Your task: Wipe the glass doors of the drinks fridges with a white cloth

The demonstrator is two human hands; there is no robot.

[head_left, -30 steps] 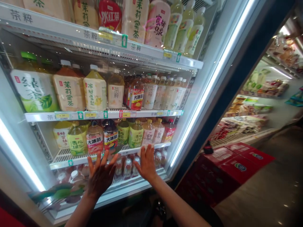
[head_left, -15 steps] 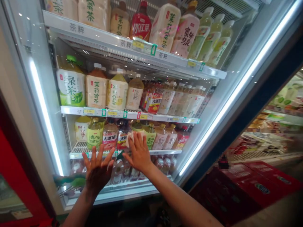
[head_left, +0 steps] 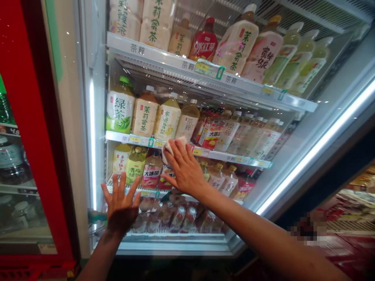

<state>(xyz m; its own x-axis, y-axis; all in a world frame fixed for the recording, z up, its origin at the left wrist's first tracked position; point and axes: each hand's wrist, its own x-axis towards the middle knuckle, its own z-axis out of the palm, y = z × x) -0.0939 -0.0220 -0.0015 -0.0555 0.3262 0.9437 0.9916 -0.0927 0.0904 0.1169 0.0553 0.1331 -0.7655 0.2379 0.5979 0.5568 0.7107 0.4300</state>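
My right hand (head_left: 189, 169) presses a crumpled white cloth (head_left: 167, 153) flat, apparently against the glass front of a drinks fridge. Behind it are the price strip (head_left: 202, 151) of the middle shelf and a few bottles it partly hides. Lower and to the left, my left hand (head_left: 122, 207) is spread with its fingers pointing up and nothing in it. Whether its palm touches the glass I cannot tell. Just beyond its fingertips stands a green tea bottle (head_left: 135, 168), with a red-labelled tea bottle (head_left: 151, 171) beside it.
Bottled teas fill the fridge shelves, among them a large green-capped bottle (head_left: 119, 107) and a red bottle (head_left: 205, 41). A lit strip (head_left: 316, 152) runs down the right side. Left of the fridge is a red frame (head_left: 32, 117); red boxes (head_left: 342, 255) sit at lower right.
My right hand has moved the white cloth upward, from the lower row of bottles to the middle shelf's price strip. My left hand stays spread. The view has shifted left.
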